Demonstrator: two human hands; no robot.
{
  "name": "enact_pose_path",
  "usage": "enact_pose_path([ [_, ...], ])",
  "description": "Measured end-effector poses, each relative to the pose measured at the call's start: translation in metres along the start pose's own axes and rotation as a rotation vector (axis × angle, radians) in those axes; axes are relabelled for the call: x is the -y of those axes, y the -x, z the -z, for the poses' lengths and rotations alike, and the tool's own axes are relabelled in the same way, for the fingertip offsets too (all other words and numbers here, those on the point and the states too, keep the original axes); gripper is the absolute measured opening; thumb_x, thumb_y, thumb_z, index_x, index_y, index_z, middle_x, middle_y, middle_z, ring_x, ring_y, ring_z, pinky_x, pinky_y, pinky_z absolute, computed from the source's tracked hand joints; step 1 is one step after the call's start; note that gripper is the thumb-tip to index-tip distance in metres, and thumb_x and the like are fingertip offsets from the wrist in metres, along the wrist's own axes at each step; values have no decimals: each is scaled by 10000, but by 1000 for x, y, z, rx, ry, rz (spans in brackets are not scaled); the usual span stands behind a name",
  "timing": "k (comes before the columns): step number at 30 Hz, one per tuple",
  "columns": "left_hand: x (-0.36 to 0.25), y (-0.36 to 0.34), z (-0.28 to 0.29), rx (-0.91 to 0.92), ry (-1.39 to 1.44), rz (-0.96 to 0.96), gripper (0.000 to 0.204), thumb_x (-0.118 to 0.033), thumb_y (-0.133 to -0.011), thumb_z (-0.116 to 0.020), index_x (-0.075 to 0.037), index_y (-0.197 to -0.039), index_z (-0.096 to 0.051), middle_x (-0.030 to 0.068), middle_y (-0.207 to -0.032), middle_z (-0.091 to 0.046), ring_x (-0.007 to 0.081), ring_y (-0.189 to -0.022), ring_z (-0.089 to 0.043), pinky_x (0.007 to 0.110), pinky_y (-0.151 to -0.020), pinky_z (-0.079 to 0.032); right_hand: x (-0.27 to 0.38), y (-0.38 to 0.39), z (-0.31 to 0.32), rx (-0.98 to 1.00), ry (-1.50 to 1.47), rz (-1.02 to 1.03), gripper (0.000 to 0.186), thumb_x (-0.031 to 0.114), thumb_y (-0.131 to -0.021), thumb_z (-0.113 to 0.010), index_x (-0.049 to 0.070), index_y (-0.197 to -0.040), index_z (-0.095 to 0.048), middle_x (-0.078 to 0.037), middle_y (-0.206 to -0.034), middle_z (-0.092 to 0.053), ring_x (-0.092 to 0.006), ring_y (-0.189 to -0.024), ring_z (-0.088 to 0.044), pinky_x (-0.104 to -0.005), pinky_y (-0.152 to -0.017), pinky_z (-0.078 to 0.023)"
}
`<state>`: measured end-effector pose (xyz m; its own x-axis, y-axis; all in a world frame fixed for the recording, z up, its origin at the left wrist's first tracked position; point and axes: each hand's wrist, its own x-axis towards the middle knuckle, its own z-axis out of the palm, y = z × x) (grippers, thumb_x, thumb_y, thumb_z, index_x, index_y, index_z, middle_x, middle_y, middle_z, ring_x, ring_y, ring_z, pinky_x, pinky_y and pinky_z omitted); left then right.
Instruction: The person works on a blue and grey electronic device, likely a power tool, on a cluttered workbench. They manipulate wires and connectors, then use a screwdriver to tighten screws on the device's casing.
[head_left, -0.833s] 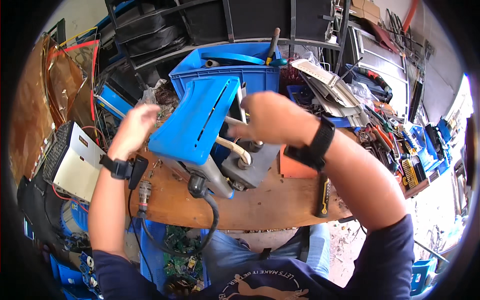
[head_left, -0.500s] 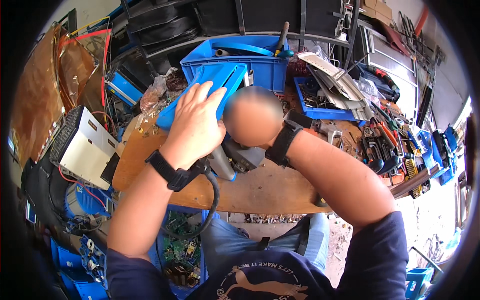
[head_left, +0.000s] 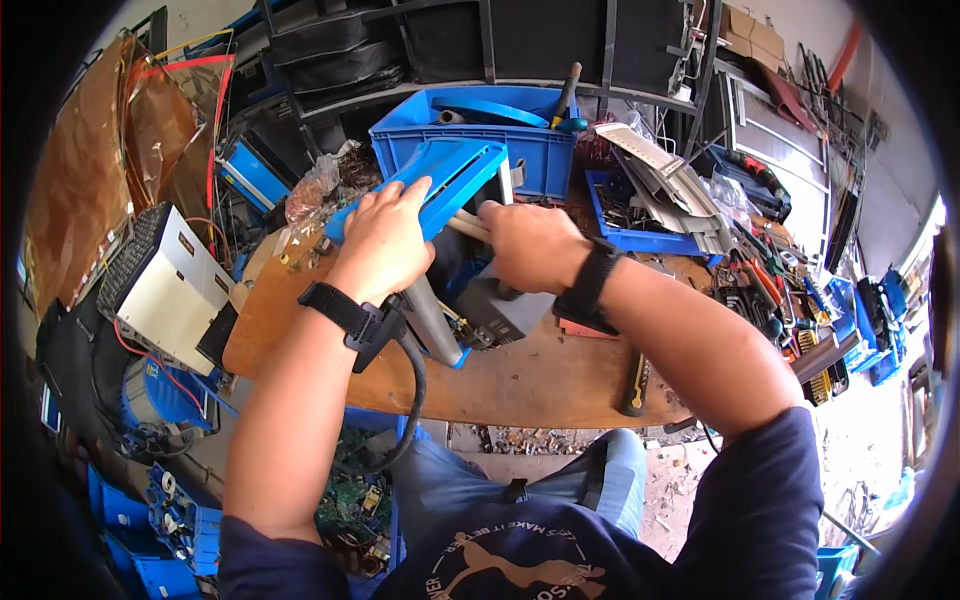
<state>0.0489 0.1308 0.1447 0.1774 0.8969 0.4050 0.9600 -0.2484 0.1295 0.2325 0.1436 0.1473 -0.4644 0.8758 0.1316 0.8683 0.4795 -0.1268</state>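
Head view: left hand (head_left: 385, 238) closed over blue panel (head_left: 430, 182), tilted, in front of blue crate (head_left: 520, 150). Right hand (head_left: 530, 245) clenched on grey housing (head_left: 500, 310) just below panel. Judged step: panel being pried off housing. Next move needs steady bracing, firm pull.

There is a single view, from a wide fisheye camera worn on the person's head, looking steeply down and forward so that the forearms rise from the lower edge toward the centre of the frame and the lap fills the bottom centre. It sits close to the work: the left hand (head_left: 385, 235) and right hand (head_left: 530, 245) lie just above the centre, over the wooden bench (head_left: 520, 380). Straight edges bow toward the dark round rim, with the shelves (head_left: 480, 50) curving along the top.
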Motion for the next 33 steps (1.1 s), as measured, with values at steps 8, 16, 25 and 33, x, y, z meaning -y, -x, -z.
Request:
enact_pose_path([
  [8,-2,5,-1,-14,-51,21,707,-79,-701,-659,-59,-1369,-427,194,-1283,-508,394,-1161,-485,437,-1002,-401,-13,29,33,61,-143,-93,312,118,-772,-561,31,-1063,-633,-206,-993,-666,-356,-949,-643,-424,-834,-510],
  [16,-9,15,0,-41,-59,-34,714,-75,-705,-661,-66,-1377,-418,202,-1295,-502,400,-1162,-483,452,-999,-398,-35,49,32,79,-198,-64,319,153,-793,-538,21,-1076,-605,-213,-843,-652,-351,-805,-645,-427,-725,-504],
  [25,-1,19,-1,-73,-8,-70,671,-53,-692,-655,-40,-1334,-460,203,-1278,-507,389,-1173,-473,435,-1017,-383,-21,63,18,103,-36,-66,281,125,-831,-485,-12,-1063,-565,-237,-901,-660,-386,-893,-650,-470,-785,-512],
  [33,-3,26,-7,-183,-35,-100,631,-51,-693,-674,-16,-1293,-483,234,-1241,-509,412,-1166,-467,450,-1021,-377,-23,75,5,29,-208,-72,290,197,-825,-539,-14,-1024,-525,-263,-817,-631,-435,-803,-619,-498,-723,-484],
])
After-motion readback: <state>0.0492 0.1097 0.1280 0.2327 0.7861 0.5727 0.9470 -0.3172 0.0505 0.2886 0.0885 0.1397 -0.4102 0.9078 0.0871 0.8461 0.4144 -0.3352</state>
